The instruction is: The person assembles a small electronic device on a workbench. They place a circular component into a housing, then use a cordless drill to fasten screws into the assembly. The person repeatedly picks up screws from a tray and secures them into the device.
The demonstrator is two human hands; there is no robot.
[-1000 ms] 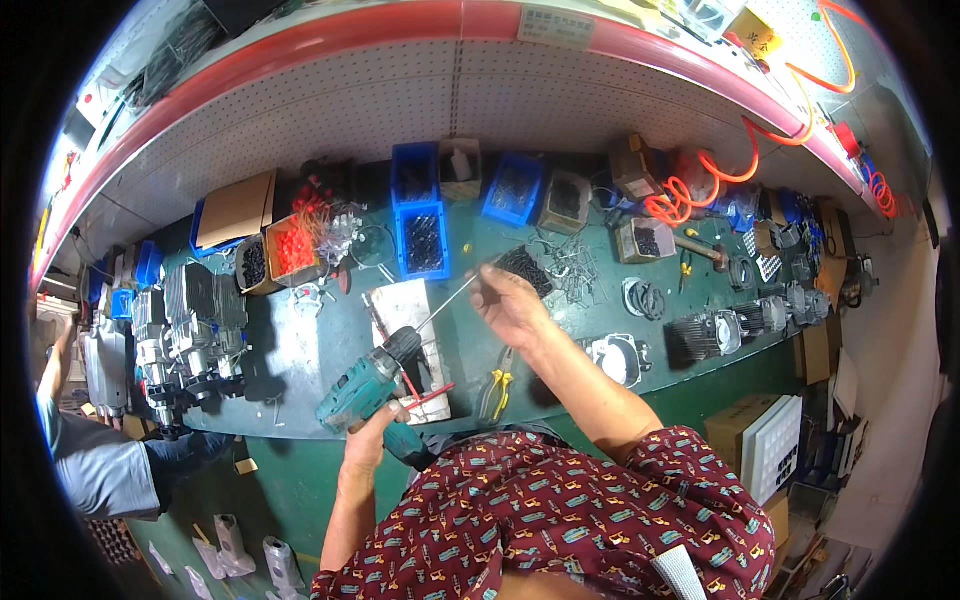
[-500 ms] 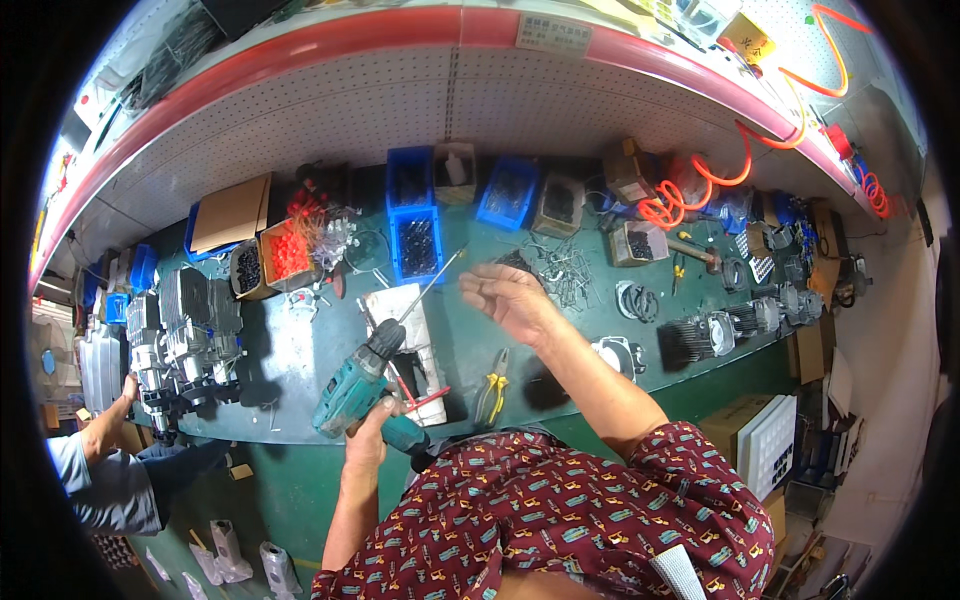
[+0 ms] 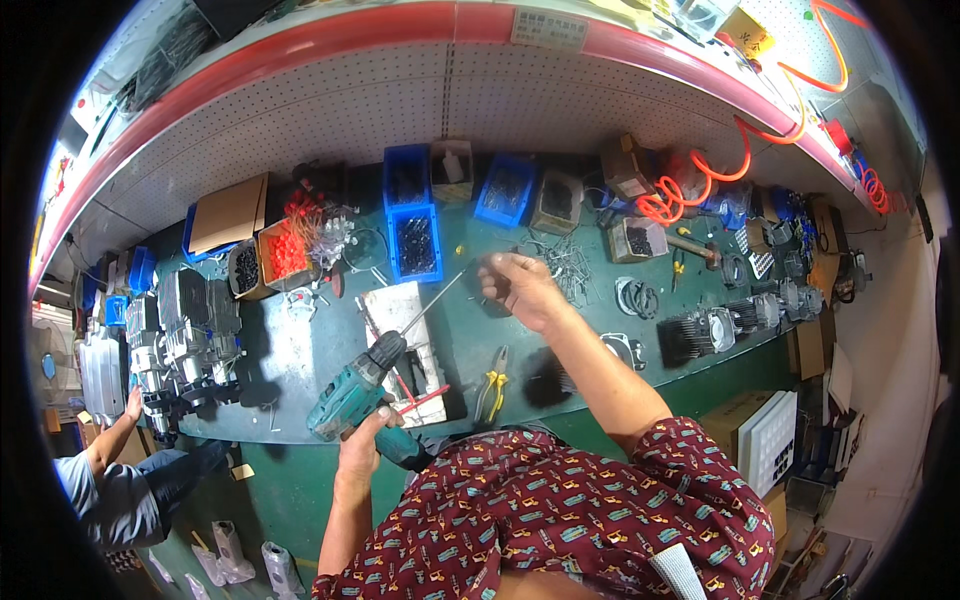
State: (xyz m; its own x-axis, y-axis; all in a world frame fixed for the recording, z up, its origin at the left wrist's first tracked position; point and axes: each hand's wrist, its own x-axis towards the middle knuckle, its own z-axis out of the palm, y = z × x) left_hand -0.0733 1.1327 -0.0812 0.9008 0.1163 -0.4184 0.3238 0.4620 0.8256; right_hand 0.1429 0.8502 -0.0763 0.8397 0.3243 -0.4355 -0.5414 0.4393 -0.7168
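My left hand (image 3: 368,436) is wrapped round the grip of a teal cordless drill (image 3: 347,398). A long thin bit (image 3: 432,305) runs from its chuck up and to the right. Close to the bit's tip is my right hand (image 3: 522,288), its thumb and fingers pinched together; whatever they hold is too small to name. Under the drill's front end lies a worn white block-like holder (image 3: 405,306) with a red-handled tool (image 3: 424,399) across its near part. Yellow-handled pliers (image 3: 492,384) lie to the right of it.
Blue bins of small hardware (image 3: 415,245) stand along the back. Loose metal pieces (image 3: 565,268) are scattered beyond my right hand. Finned engine parts (image 3: 705,331) line the right side; assembled engines (image 3: 190,330) stand left, beside another person's arm (image 3: 115,430). An orange coiled hose (image 3: 690,190) hangs at right.
My right hand has turned and its fingers have drawn together near the bit's tip. The drill has shifted slightly left and down, its bit tip slightly right and lower.
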